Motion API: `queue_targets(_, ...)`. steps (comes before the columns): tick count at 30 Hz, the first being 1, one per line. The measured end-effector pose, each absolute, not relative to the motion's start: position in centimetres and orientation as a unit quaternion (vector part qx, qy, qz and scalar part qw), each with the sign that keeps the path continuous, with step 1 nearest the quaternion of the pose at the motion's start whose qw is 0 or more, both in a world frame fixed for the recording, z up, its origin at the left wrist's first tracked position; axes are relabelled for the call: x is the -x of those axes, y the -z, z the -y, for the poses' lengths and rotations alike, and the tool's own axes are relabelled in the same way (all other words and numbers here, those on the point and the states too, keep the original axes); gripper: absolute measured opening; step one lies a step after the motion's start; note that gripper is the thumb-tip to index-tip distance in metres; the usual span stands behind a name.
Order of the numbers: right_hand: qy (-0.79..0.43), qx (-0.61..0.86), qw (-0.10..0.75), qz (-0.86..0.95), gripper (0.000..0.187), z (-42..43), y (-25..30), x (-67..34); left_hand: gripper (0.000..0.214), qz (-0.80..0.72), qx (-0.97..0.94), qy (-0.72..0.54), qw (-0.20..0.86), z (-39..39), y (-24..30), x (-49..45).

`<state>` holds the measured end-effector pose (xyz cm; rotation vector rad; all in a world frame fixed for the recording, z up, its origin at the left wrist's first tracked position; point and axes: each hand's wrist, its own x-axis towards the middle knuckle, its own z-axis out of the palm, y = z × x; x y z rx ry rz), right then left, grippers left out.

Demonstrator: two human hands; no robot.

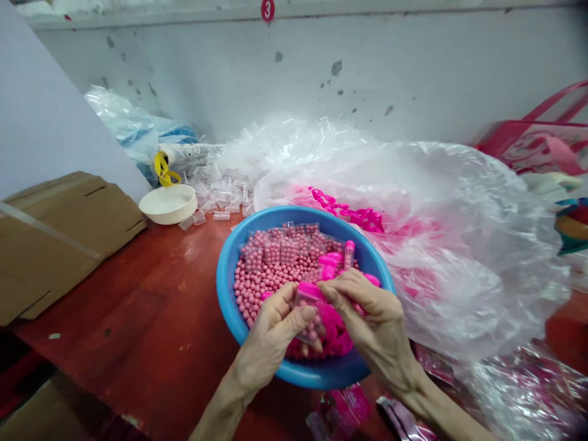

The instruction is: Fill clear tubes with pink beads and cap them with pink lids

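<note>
While pinching from both sides, left hand (271, 346) and right hand (376, 312), fingers closed on a pink-capped clear tube of beads (307, 324), low over a blue plastic basin (226, 288), likely to catch spills.

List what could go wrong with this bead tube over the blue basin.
The pink cap on the clear tube, pinched between the left hand and right hand, may not be seated, so beads could spill. The loose pink beads lie in the blue basin, and a knock could roll them onto the red table. The plastic sheet lies against the basin's rim and might slide in or tip it.
</note>
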<state>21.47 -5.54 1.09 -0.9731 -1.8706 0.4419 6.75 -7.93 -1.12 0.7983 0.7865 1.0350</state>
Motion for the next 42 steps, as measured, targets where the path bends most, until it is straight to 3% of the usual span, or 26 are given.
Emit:
queue_targets(3, -0.230, 0.416, 0.463, 0.748, 0.013, 4.9, -1.0, -21.1, 0.020, -0.332, -0.375, -0.498, 0.708, 7.7, 1.2, -6.3)
queue_targets(7, -0.161, 0.384, 0.367, 0.832, 0.026, 4.6, -0.9, -20.3, 0.012, -0.369, -0.396, -0.542, 0.643, 7.7, 1.4, -6.0)
queue_targets(10, -0.201, 0.351, 0.326, 0.855, 0.027, 4.0, -1.3, -20.8, 0.009, -0.414, -0.428, -0.520, 0.613, 8.0, 1.3, -5.8)
queue_targets(14, -0.364, 0.352, 0.324, 0.799, 0.021, 2.3, -2.9, -23.6, 0.010, -0.430, -0.437, -0.480, 0.627, 8.4, 0.9, -5.5)
queue_targets(18, -0.458, 0.424, 0.381, 0.682, 0.026, 1.0, -3.8, -25.4, 0.014, -0.422, -0.387, -0.515, 0.638, 8.4, 1.0, -5.6)
queue_targets(22, -0.560, 0.421, 0.302, 0.646, 0.035, 1.6, -2.9, -23.8, 0.023, -0.423, -0.400, -0.541, 0.607, 8.2, 1.1, -5.8)
queue_targets(28, -0.513, 0.484, 0.318, 0.633, 0.030, 2.4, -0.9, -20.6, 0.034, -0.430, -0.429, -0.534, 0.588, 8.1, 1.3, -5.9)
queue_targets(34, -0.575, 0.389, 0.277, 0.664, 0.022, 1.7, -1.0, -19.8, 0.033, -0.487, -0.448, -0.546, 0.513, 8.2, 1.8, -6.1)
queue_targets(37, -0.438, 0.395, 0.258, 0.765, 0.015, 0.3, -1.2, -19.8, 0.039, -0.558, -0.427, -0.578, 0.416, 8.5, 1.6, -4.6)
queue_targets(40, -0.198, 0.387, 0.142, 0.889, 0.017, -2.0, -1.0, -19.9, 0.034, -0.603, -0.394, -0.624, 0.305, 8.8, 1.0, -2.2)
queue_targets(42, -0.115, 0.366, 0.082, 0.920, 0.019, -3.3, -0.3, -19.7, 0.029, -0.611, -0.392, -0.627, 0.283, 9.2, 0.7, -0.9)
